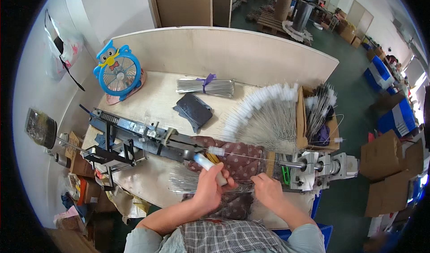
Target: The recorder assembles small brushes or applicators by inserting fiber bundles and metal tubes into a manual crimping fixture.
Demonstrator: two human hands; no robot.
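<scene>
Left hand (211,185) grips a white-and-blue tube (204,161) near the white-bristled wire brush (218,151), apparently being worked on; right hand (268,191) pinches, contents unclear; next calls for careful alignment.

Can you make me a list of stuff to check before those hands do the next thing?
1. White tube held firmly: ok, the left hand is wrapped around it.
2. Right hand clear of the metal shaft: ok, there is a gap.
3. Something pinched in the right hand: cannot tell, too small to see.
4. Dotted cloth smooth: not ok, it's wrinkled.
5. Shaft stopped: cannot tell from one picture.
</scene>
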